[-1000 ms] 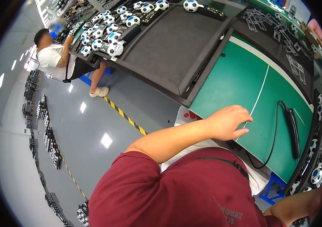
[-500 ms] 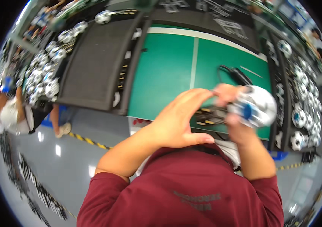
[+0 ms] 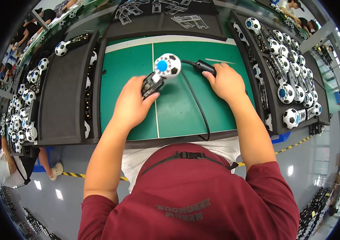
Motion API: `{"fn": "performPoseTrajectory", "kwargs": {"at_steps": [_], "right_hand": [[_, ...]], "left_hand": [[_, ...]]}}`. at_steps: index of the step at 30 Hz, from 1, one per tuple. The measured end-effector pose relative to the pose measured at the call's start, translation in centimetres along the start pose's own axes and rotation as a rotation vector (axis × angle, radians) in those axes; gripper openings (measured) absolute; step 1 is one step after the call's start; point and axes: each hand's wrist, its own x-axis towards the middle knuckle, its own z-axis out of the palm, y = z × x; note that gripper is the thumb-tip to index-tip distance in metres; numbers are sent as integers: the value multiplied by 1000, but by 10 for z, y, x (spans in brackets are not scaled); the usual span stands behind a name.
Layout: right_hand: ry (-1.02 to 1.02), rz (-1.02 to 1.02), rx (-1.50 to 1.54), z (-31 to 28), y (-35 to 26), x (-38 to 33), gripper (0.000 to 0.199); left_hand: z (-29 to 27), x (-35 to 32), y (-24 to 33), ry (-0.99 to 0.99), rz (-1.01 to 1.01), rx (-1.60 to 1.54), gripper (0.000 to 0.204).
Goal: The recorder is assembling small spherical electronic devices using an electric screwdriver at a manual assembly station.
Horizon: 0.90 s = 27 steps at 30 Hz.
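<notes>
1. Nearest you, your red sleeves and both bare forearms reached up from the lower edge over the green mat (image 3: 178,116).
2. Your left hand (image 3: 132,105) was closed around the dark base of a ball unit (image 3: 167,66), its ball-patterned head with a blue centre tilted up and away from you, above the mat's white line.
3. Your right hand (image 3: 226,82) was clasped over a black tool (image 3: 203,66), whose cable (image 3: 200,112) ran back across the mat to its near edge.
4. The unit and the tool sat near each other, not touching.
5. Farther out, dark trays (image 3: 64,100) flanked the mat, with more balls (image 3: 285,93) lined up on the right tray.
</notes>
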Motion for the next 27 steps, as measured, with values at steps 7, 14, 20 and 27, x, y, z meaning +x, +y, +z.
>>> {"fn": "performPoseTrajectory", "kwargs": {"at_steps": [7, 14, 20, 27], "right_hand": [[490, -180, 499, -44, 34, -8, 47], [312, -706, 1750, -76, 9, 22, 65], [438, -539, 1591, -61, -68, 46, 49], [213, -450, 1721, -21, -82, 43, 30]], "left_hand": [[26, 57, 4, -28, -47, 80, 37], [52, 68, 1, -100, 279, 11, 46], [49, 62, -8, -154, 211, -116, 46], [50, 64, -2, -210, 107, -230, 36]]}}
